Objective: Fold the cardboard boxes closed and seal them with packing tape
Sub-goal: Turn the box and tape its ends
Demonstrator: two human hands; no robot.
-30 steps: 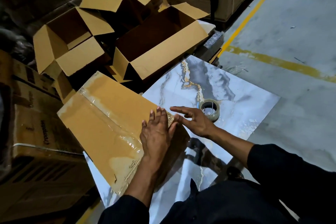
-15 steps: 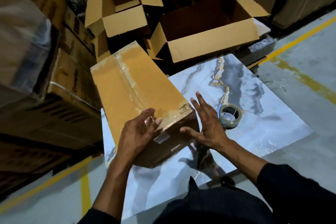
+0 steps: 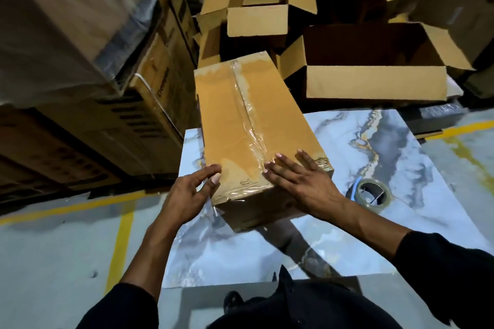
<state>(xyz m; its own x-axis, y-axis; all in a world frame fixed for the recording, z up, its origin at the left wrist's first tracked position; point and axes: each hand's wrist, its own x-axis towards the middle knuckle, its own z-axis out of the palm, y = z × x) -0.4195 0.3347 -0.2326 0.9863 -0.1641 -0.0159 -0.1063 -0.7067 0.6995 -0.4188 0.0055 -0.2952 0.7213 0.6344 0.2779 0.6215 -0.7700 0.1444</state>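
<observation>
A closed brown cardboard box (image 3: 240, 120) lies on a marble-patterned slab (image 3: 401, 163), with clear packing tape running down its top seam and over the near end. My right hand (image 3: 302, 181) lies flat on the near top of the box, fingers straight, pressing the tape. My left hand (image 3: 189, 192) is at the box's near left corner, fingers loosely bent, fingertips touching the left edge. A roll of clear packing tape (image 3: 371, 195) lies flat on the slab just right of my right wrist.
Several open cardboard boxes (image 3: 374, 61) stand behind the taped one. Stacked printed cartons (image 3: 139, 115), some plastic-wrapped, rise on the left. The grey floor has yellow lines (image 3: 120, 235).
The view has swung left. The box now lies lengthwise away from me. My right hand moved from beside the box onto its top; my left hand shifted to the left corner.
</observation>
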